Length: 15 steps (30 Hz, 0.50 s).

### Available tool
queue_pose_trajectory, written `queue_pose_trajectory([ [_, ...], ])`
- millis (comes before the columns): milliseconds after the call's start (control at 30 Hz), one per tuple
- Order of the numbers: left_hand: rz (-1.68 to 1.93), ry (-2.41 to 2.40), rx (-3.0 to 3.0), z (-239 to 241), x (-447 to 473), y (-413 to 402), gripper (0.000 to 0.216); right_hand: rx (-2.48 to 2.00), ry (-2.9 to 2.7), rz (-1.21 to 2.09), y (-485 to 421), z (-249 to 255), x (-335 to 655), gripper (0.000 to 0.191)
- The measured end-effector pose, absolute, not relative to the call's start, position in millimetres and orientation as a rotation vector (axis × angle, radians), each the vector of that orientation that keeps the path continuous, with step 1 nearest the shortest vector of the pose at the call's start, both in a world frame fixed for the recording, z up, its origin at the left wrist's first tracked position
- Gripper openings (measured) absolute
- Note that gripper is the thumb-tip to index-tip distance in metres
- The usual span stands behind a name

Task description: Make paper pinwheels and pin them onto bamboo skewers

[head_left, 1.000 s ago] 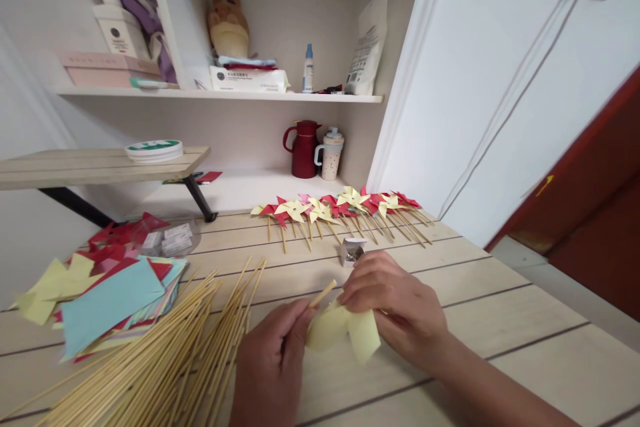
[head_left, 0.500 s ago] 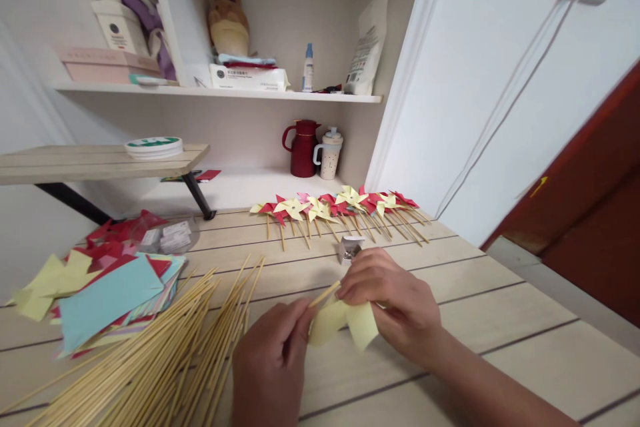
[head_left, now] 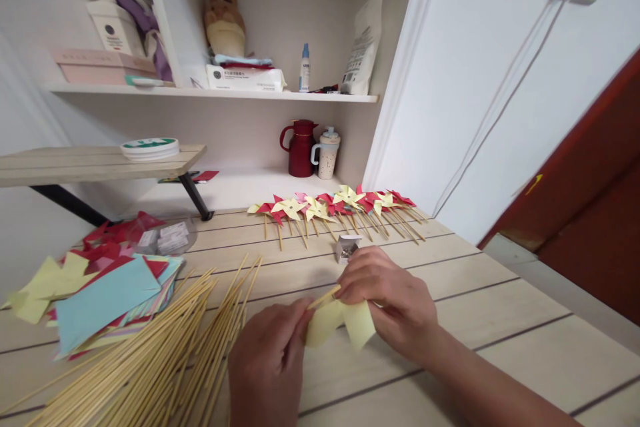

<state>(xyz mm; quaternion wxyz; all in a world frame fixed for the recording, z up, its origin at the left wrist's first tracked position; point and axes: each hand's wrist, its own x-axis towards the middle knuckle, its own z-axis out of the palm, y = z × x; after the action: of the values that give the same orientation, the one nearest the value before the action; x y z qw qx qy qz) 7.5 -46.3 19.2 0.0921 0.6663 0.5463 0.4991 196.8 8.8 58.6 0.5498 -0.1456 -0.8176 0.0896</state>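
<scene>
Two hands work close together in the lower middle of the frame. The left hand (head_left: pixel 270 353) pinches a bamboo stick (head_left: pixel 325 296) between thumb and forefinger, its near end angled up to the right; the right hand (head_left: pixel 393 290) has its fingers closed on a pale yellow pinwheel paper (head_left: pixel 326 324), whose blades hang beneath the stick. Whether the right fingers grip anything more cannot be told, since they cover the joint. Judging by the pose, the step is joining paper to stick, and it wants a firm pinch close behind the stick's end so the wood cannot roll. Pressure should go square to the stick through the paper's middle; a slanted push could split the bamboo or tear the paper. The blades are best left loose and uncreased. Beyond the right fingers, a small open box (head_left: pixel 345 257) of metal bits (head_left: pixel 349 252), perhaps pushpins, stands near the centre, handy but easy to knock. Pinwheels on sticks (head_left: pixel 320 208) lie in a row right of centre, a useful check for centring. Loose bamboo sticks (head_left: pixel 150 360) fan across the lower left.
</scene>
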Motion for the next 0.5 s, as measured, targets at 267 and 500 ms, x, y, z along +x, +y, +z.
queue_pose_trajectory([
  [267, 1.605, 1.632, 2.1, 18.5, 9.8, -45.9, 0.019, -0.345, -1.931, 0.198, 7.6, 58.6, 196.8, 0.013],
  [500, 1.691, 1.558, 2.329, 17.2, 4.0, -42.7, 0.015, -0.314, -1.938, 0.201, 8.0, 58.2, 197.6, 0.014],
])
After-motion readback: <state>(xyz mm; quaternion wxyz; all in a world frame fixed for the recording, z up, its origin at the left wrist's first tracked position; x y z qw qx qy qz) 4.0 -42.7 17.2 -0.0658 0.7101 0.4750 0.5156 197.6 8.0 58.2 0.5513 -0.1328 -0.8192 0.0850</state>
